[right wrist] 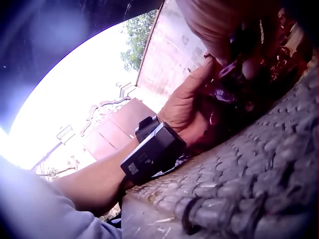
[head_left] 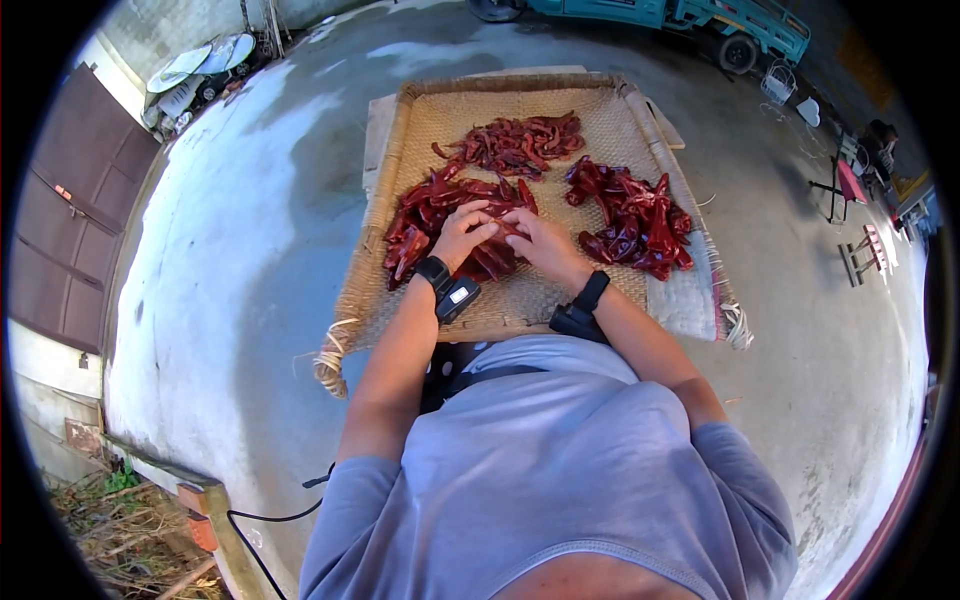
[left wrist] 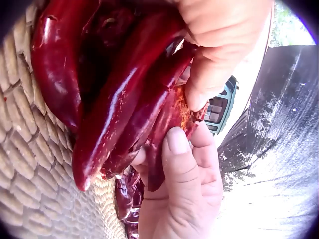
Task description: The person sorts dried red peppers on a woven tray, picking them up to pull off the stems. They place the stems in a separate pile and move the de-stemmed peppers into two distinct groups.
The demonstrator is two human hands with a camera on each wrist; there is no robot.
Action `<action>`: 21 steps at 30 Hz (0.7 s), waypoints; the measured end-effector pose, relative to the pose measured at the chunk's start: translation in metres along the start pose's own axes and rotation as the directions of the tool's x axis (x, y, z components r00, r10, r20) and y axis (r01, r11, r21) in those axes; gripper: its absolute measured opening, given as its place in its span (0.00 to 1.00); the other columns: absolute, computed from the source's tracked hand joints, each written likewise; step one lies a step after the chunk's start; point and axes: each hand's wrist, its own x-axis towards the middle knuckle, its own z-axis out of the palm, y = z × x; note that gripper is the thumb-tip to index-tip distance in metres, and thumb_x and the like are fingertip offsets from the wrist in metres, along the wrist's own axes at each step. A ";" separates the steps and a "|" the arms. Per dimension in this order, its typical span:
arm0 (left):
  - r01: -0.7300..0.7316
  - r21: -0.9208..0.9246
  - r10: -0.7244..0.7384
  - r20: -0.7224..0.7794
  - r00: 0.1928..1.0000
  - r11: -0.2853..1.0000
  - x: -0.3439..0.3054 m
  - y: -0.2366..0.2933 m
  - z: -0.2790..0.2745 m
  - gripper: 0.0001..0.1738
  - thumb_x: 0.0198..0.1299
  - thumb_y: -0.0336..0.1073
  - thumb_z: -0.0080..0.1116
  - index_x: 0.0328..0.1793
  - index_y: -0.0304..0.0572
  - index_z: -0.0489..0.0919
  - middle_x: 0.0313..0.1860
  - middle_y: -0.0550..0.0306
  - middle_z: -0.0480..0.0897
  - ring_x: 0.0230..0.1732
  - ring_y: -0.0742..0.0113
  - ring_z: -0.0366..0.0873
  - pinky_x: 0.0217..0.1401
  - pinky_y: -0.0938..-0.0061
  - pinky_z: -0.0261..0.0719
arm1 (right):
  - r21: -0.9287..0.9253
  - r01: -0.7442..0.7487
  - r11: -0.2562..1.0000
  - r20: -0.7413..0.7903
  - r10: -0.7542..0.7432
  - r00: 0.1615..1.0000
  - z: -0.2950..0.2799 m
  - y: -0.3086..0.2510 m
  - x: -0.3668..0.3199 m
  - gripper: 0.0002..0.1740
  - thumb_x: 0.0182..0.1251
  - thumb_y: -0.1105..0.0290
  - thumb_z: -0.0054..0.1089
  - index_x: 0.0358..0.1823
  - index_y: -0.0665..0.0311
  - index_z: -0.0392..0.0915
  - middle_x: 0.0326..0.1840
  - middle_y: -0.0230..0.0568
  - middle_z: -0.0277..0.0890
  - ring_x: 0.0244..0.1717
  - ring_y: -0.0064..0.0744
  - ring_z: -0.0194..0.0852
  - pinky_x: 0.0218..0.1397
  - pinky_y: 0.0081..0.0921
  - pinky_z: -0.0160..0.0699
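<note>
Both hands hold a split red pepper between them, above the left pile of glossy peppers. My left hand pinches its upper end in the left wrist view, where that hand comes in from the top. Thumb and fingers of my right hand grip the lower end; in the left wrist view the right hand is below. The pepper shows an orange inside. Whole shiny peppers lie beside it. The right wrist view shows the left hand and, dark above, the right hand.
The woven tray also bears a duller, shrivelled pile at the back and a glossy pile on the right. A whitish cloth lies at its right front corner. Beyond stand a teal truck and a small stool.
</note>
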 end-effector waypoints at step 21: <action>0.029 -0.217 -0.013 0.076 0.997 0.976 -0.001 0.008 -0.005 0.14 0.68 0.44 0.59 0.50 0.46 0.87 0.76 0.54 0.66 0.77 0.59 0.60 0.78 0.60 0.56 | -0.479 -0.142 0.866 -0.167 0.069 0.984 -0.055 0.019 -0.016 0.13 0.64 0.69 0.59 0.49 0.64 0.77 0.46 0.53 0.82 0.48 0.55 0.82 0.50 0.47 0.79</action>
